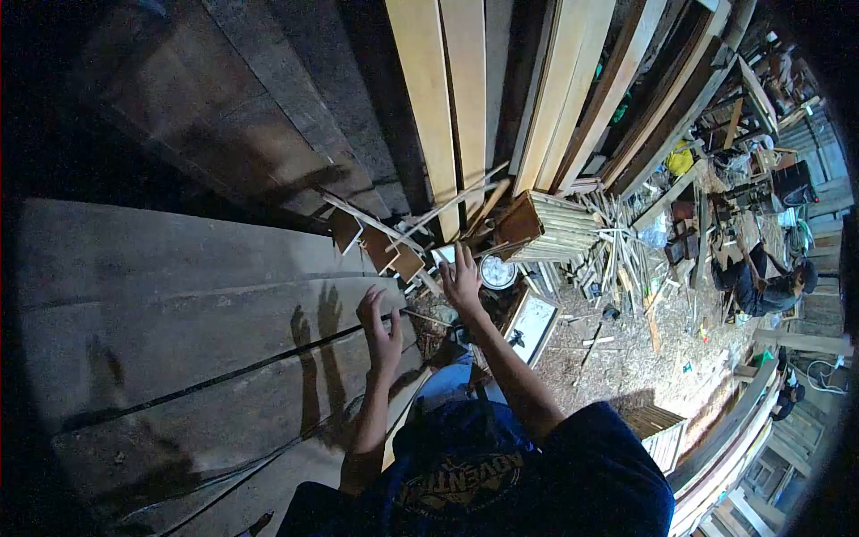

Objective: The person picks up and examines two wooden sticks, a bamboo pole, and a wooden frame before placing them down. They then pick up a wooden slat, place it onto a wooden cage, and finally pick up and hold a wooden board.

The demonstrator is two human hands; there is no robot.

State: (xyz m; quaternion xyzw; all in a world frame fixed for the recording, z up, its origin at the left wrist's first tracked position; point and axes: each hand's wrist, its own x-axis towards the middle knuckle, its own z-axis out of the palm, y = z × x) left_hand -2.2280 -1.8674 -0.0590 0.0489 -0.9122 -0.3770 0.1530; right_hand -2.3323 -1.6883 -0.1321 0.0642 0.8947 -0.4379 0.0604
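Observation:
My left hand (380, 327) is raised with its fingers loosely curled and apart, holding nothing, at the edge of the wide grey planks (179, 313). My right hand (463, 282) is stretched further out with its fingers spread and empty. It hovers near small brown wood offcuts (394, 255) and a round white container (497, 272). Shadows of both hands fall on the grey planks. My dark blue shirt (501, 474) fills the bottom of the view.
Long pale boards (447, 107) lean together ahead. A slatted wooden crate (550, 228) and scattered sticks lie beyond my right hand. A framed white panel (532, 324) rests on the littered ground. Another person (761, 286) crouches at the far right among stacked timber.

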